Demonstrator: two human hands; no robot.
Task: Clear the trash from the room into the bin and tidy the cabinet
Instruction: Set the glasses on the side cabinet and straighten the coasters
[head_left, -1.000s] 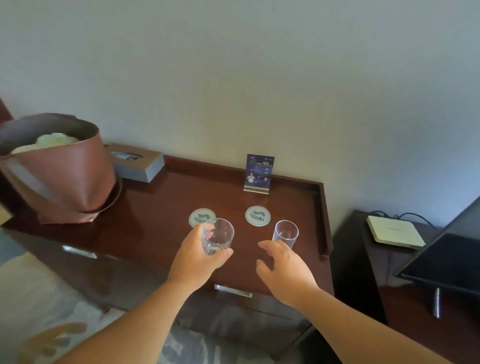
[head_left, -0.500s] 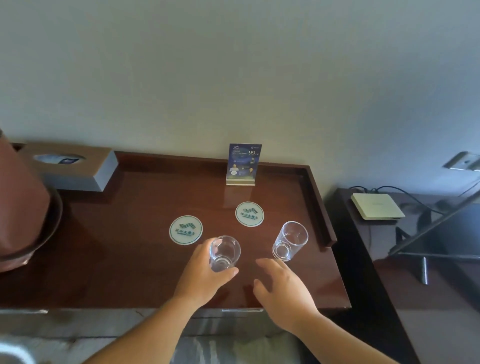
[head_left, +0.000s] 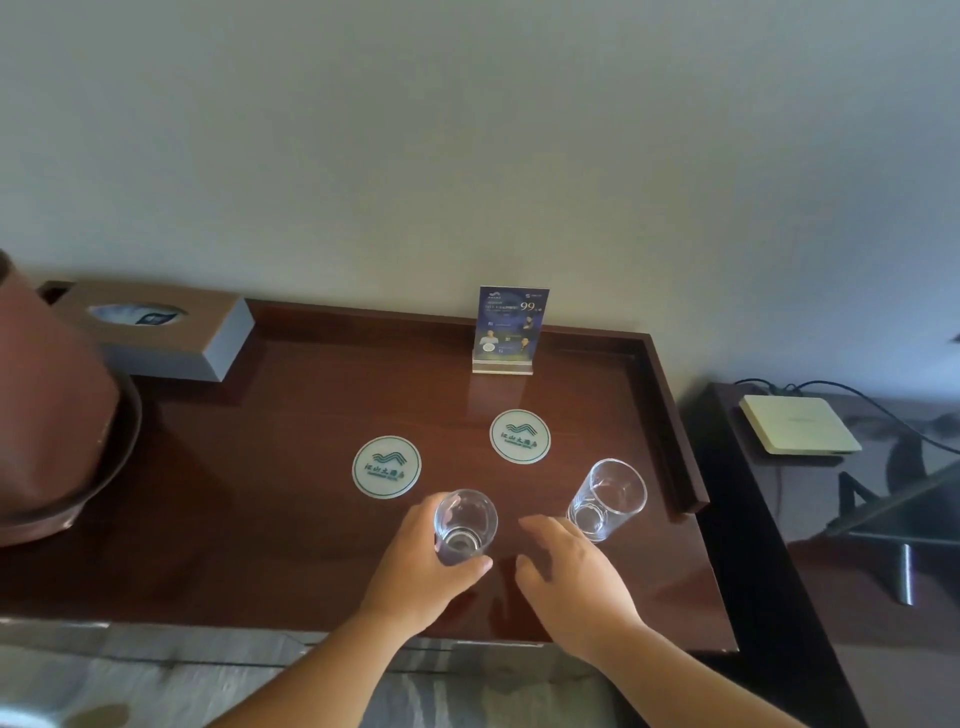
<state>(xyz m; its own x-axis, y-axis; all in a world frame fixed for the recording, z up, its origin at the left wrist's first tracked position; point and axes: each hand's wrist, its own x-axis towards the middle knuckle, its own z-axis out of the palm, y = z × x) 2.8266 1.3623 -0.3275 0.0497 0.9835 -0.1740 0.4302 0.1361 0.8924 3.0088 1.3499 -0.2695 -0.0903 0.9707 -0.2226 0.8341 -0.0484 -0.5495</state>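
The glass (head_left: 465, 525) was a small clear tumbler near the middle of the front edge of the cabinet top (head_left: 260, 519). The left hand (head_left: 421, 566) wrapped its lower half, thumb on the near side and fingers curled round the far side. Whether its base sat on the wood or was just lifted could not be told. A second glass (head_left: 608, 499) of the same kind stood towards the right edge, free of any hand. The right hand (head_left: 571, 577) hovered over the front of the surface with fingers loosely spread, holding nothing, its fingertips just short of that tumbler.

Both looked empty, though a trace at the bottom could not be ruled out. They were probably light and rigid, but smooth-sided, slippery and breakable. A full wrap round the body, low or at mid-height, seemed safer than a pinch at the rim. Setting them down on hard polished wood would call for a gentle touch.

Just behind the held glass lay a round coaster (head_left: 387, 466), with a further coaster (head_left: 519, 435) nearer the back, both likely homes for the tumblers. A card stand (head_left: 511, 327) stood at the back edge, a tissue box (head_left: 156, 338) at the back left corner, and a brown container (head_left: 47, 405) at the left edge.
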